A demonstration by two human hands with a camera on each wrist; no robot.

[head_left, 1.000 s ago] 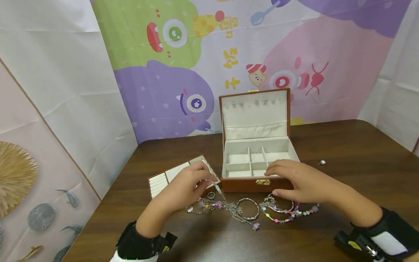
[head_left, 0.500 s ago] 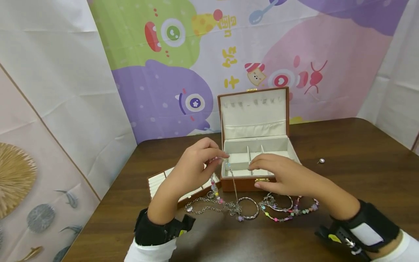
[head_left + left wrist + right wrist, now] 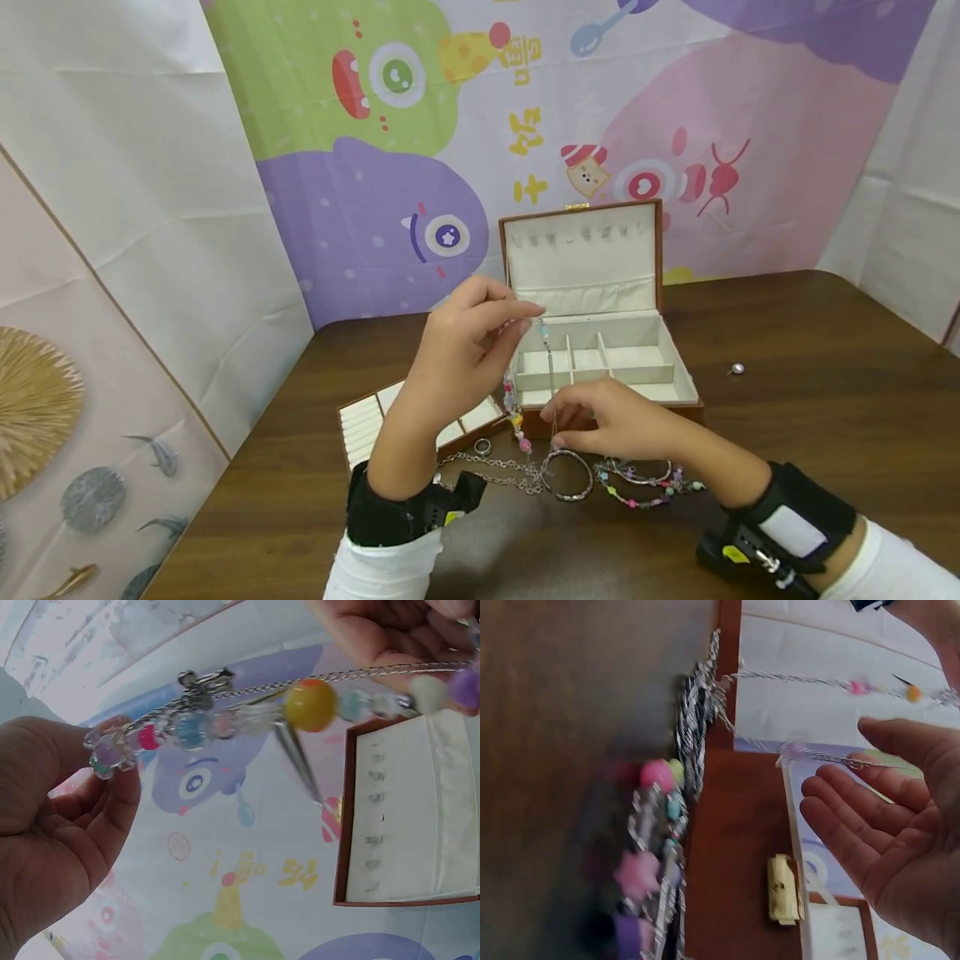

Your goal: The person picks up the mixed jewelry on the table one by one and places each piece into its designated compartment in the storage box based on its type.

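From where I stand, a person's left hand is raised at the near left corner of an open jewelry box, thumb and fingertips pinching a beaded strand. Two lengths hang from that pinch: one of colored beads, one mostly fine silver chain. The right hand is apart from it and lower, fingers loosely bent beside the hanging silver chain; I cannot tell whether it touches.

The lower ends drop toward a silver bangle and a tangled chain. Lifting slowly and straight up, with the right hand steadying the tangle, would probably work best; a quick tug could drag the bangle along.

The box's front wall stands just beyond the right hand, and its compartment edges could snag a dangling link. A tray with a raised rim lies left, partly behind the left arm. The roomiest way looks to be upward, or toward the near side of the table.
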